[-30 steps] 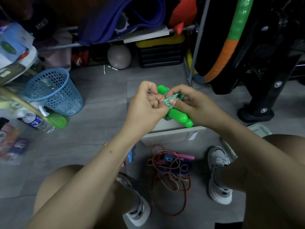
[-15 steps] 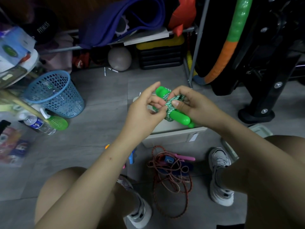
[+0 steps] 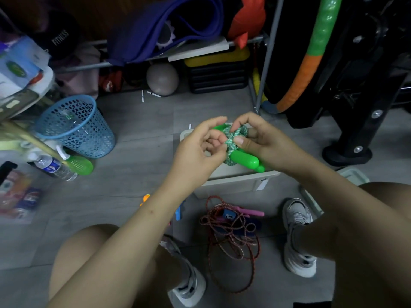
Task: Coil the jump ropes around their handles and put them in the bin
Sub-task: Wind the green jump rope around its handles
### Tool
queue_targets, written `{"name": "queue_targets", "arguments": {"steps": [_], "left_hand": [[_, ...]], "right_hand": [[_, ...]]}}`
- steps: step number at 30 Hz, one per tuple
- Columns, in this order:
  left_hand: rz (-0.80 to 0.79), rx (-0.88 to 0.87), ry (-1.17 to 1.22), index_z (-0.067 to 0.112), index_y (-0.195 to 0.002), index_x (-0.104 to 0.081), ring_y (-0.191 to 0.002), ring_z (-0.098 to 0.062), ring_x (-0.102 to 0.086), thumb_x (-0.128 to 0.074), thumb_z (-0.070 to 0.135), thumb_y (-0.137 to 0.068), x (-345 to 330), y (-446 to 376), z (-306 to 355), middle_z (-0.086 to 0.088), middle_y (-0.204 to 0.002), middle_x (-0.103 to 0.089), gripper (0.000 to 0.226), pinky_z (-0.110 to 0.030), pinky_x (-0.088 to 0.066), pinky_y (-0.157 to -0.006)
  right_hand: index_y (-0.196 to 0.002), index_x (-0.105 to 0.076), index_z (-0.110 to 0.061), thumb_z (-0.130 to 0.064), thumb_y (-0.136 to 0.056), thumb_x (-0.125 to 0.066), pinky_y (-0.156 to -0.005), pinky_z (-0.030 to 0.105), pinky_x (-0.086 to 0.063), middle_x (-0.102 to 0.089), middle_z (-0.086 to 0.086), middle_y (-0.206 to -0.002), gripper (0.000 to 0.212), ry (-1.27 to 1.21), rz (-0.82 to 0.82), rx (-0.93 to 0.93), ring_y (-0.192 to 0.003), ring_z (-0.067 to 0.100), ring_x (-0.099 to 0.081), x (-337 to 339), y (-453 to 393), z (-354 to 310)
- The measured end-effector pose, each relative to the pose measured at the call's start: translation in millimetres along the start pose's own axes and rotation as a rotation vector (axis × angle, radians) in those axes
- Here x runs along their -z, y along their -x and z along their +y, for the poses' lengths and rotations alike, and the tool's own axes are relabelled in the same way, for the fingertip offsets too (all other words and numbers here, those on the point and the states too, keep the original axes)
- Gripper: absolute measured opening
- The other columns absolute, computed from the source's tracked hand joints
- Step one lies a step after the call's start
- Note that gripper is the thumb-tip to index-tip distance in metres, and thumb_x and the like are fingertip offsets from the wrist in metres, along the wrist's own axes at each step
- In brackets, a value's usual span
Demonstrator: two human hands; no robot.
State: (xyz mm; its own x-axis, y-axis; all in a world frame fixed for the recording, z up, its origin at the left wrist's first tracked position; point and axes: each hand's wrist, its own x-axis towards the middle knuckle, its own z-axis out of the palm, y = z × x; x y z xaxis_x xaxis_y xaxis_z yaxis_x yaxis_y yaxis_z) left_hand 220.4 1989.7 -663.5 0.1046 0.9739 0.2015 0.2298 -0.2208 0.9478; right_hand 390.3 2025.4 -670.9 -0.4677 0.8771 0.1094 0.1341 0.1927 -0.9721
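Observation:
I hold a green jump rope [image 3: 243, 157] above the white bin [image 3: 233, 180]; its green-and-white cord is wound around the two green handles. My right hand [image 3: 264, 143] grips the bundle, thumb pressed on the coil. My left hand [image 3: 200, 150] pinches the cord at the coil's left side with curled fingers. On the floor between my feet lies a loose red jump rope [image 3: 231, 236] in a tangle, with pink and blue handles [image 3: 244, 213] under it.
A blue mesh basket [image 3: 75, 127] stands at the left, with a water bottle [image 3: 55, 167] and a green lid beside it. A metal rack holds mats and a grey ball [image 3: 162, 78] behind. Black exercise equipment [image 3: 355, 107] fills the right. My shoes [image 3: 298, 236] flank the red rope.
My left hand has loosened from a tight fist and shifted along the coil. The bundle has stayed above the bin, and the camera view has dipped slightly.

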Motion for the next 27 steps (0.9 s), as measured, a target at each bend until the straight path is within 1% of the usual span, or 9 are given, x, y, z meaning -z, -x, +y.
{"name": "queue_targets", "arguments": {"steps": [4, 7, 9, 12, 14, 16, 19, 23, 27], "left_hand": [[0.125, -0.039, -0.082, 0.031, -0.081, -0.066, -0.078, -0.012, -0.065, -0.073, 0.007, -0.077, 1, 2, -1, 0.007, -0.086, -0.068, 0.026, -0.035, -0.057, -0.076], [0.132, 0.006, -0.078, 0.028, -0.072, -0.067, -0.068, -0.013, -0.064, -0.077, 0.004, -0.073, 2, 0, 3, 0.006, -0.074, -0.067, 0.026, -0.042, -0.058, -0.074], [0.105, -0.016, -0.11, 0.029, -0.074, -0.07, -0.065, -0.012, -0.064, -0.08, 0.009, -0.071, 6, -2, 4, 0.01, -0.069, -0.066, 0.022, -0.043, -0.058, -0.072], [0.079, -0.37, -0.386, 0.017, -0.09, -0.076, -0.076, -0.008, -0.064, -0.076, 0.015, -0.076, 12, -3, -1, 0.007, -0.083, -0.069, 0.014, -0.031, -0.056, -0.073], [0.127, -0.598, -0.595, 0.009, -0.093, -0.076, -0.08, -0.013, -0.065, -0.07, 0.014, -0.082, 13, -4, -8, -0.003, -0.088, -0.072, 0.013, -0.03, -0.054, -0.075], [0.192, -0.708, -0.738, 0.005, -0.09, -0.075, -0.08, -0.021, -0.068, -0.066, 0.01, -0.083, 10, -6, -13, -0.007, -0.087, -0.072, 0.012, -0.033, -0.053, -0.076], [0.238, -0.731, -0.806, 0.001, -0.086, -0.072, -0.08, -0.021, -0.064, -0.063, 0.007, -0.083, 8, -7, -14, -0.01, -0.085, -0.07, 0.011, -0.032, -0.051, -0.076], [0.246, -0.711, -0.775, -0.001, -0.088, -0.07, -0.082, -0.016, -0.06, -0.062, 0.007, -0.085, 5, -6, -14, -0.012, -0.088, -0.069, 0.012, -0.034, -0.054, -0.074], [0.204, -0.683, -0.722, 0.0, -0.096, -0.071, -0.09, -0.021, -0.064, -0.066, 0.007, -0.087, 2, -6, -15, -0.012, -0.097, -0.069, 0.013, -0.032, -0.053, -0.084]], "right_hand": [[-0.089, -0.052, -0.034, -0.033, -0.082, -0.061, -0.058, 0.035, -0.043, -0.061, 0.031, -0.08, 0.012, 0.003, 0.139, 0.006, -0.063, 0.022, -0.054, -2, -1, -2], [-0.088, -0.054, -0.039, -0.041, -0.079, -0.063, -0.06, 0.041, -0.044, -0.061, 0.019, -0.077, 0.013, 0.049, 0.135, 0.01, -0.065, 0.022, -0.053, -5, 0, -2], [-0.091, -0.054, -0.037, -0.047, -0.077, -0.061, -0.061, 0.048, -0.047, -0.06, 0.014, -0.078, 0.019, 0.095, 0.114, 0.018, -0.064, 0.03, -0.053, -6, 1, -1], [-0.093, -0.052, -0.037, -0.049, -0.077, -0.059, -0.065, 0.05, -0.048, -0.061, 0.006, -0.078, 0.021, 0.128, 0.114, 0.008, -0.066, 0.031, -0.054, -7, 2, 0], [-0.093, -0.051, -0.04, -0.045, -0.08, -0.059, -0.066, 0.051, -0.049, -0.063, 0.008, -0.077, 0.016, 0.096, 0.117, -0.005, -0.068, 0.032, -0.057, -8, 3, -1], [-0.099, -0.051, -0.038, -0.035, -0.085, -0.062, -0.067, 0.049, -0.05, -0.066, 0.007, -0.079, 0.018, 0.036, 0.12, -0.01, -0.073, 0.034, -0.061, -9, 4, -2], [-0.114, -0.048, -0.029, -0.014, -0.09, -0.062, -0.074, 0.041, -0.05, -0.068, 0.001, -0.091, 0.032, -0.099, 0.099, -0.052, -0.083, 0.021, -0.063, -10, 6, -4], [-0.127, -0.041, -0.028, -0.005, -0.091, -0.056, -0.076, 0.051, -0.056, -0.065, 0.005, -0.107, 0.045, -0.294, 0.127, -0.127, -0.09, 0.021, -0.063, -14, 6, -5], [-0.131, -0.042, -0.016, 0.003, -0.092, -0.051, -0.069, 0.034, -0.056, -0.062, 0.007, -0.114, 0.044, -0.319, 0.185, -0.112, -0.089, 0.016, -0.062, -13, 5, -7]]}}
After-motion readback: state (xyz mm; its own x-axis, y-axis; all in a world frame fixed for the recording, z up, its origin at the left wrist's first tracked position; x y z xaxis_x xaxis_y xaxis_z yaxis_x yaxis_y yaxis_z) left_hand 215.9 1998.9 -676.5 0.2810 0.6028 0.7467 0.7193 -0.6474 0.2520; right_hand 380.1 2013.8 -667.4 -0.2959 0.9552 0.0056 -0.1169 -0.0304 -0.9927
